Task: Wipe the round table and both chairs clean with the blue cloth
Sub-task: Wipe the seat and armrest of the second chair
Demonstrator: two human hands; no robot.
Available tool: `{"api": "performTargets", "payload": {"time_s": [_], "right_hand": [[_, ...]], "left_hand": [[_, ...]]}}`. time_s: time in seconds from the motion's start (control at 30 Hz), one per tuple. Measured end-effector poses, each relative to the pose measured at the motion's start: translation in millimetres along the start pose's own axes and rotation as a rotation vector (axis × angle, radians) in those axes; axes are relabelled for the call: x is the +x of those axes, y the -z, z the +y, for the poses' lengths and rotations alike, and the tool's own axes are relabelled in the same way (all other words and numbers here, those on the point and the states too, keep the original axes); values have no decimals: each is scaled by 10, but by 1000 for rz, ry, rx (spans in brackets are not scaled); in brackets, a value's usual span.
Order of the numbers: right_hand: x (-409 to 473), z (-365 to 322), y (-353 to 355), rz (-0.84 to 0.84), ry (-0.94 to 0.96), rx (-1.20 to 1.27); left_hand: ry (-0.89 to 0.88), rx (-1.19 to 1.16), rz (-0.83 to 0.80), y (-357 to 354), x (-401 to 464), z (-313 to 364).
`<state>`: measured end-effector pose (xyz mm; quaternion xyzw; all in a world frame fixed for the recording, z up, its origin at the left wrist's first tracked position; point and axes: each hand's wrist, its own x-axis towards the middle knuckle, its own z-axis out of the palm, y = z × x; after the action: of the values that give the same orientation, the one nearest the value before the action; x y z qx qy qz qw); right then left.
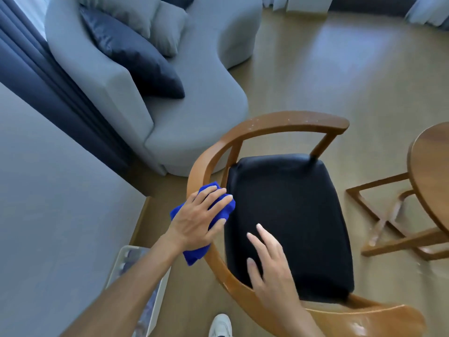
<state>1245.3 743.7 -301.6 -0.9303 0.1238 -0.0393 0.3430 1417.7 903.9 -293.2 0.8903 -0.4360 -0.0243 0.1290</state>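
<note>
A wooden chair [279, 122] with a curved backrest rail and a black padded seat [289, 215] stands below me. My left hand [201, 215] presses the bunched blue cloth [194, 255] against the left part of the rail, fingers closed over it. My right hand [269, 261] hovers open above the near side of the seat and the rail, fingers spread, holding nothing. The round wooden table [430, 176] shows only its left edge at the far right, with its crossed base [388, 222] beneath. A second chair is not in view.
A grey curved sofa [194, 113] with dark and grey cushions stands behind the chair. A grey wall [53, 203] runs on the left, dark curtains [36, 76] beyond it. A white bin [136, 276] sits by my left forearm. My white shoe [220, 324] is at the bottom.
</note>
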Motion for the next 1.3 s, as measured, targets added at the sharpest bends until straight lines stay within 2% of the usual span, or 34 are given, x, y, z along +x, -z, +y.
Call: {"api": "performTargets", "payload": {"time_s": [0.1,0.2,0.3,0.43,0.53,0.67,0.83,0.93,1.0,1.1,1.2,1.3], "right_hand": [[520,-453,-187,-27,284,23],[817,-541,-314,-144,352,-23],[973,-494,-346,-124,460,-164],[1216,-466,-365,-31,585,-319],[1451,-512,-413,-17,623,-242],[2114,-562,-438,-92,484,-119],[2885,-368,-466,-142,561,-392],[3178,-231,-597,-158,547,-379],[3349,-75,-644,-183,543,-350],[3581,237,-518,-89,554,-352],[3804,533,-292,29,556,-424],[3995,866,6,121,411,-476]], "left_hand": [[15,-55,74,56,-8,-119],[122,-51,186,108,-9,-223],[198,-12,239,142,6,-256],[571,-70,378,281,28,-332],[741,-113,489,371,35,-325],[758,-103,544,322,23,-181],[787,-142,385,50,325,5],[820,-201,190,-115,688,-70],[801,-158,88,-199,928,-224],[766,4,-52,-294,1307,-488],[814,57,-184,-441,1577,-656],[897,105,-221,-543,1654,-746]]}}
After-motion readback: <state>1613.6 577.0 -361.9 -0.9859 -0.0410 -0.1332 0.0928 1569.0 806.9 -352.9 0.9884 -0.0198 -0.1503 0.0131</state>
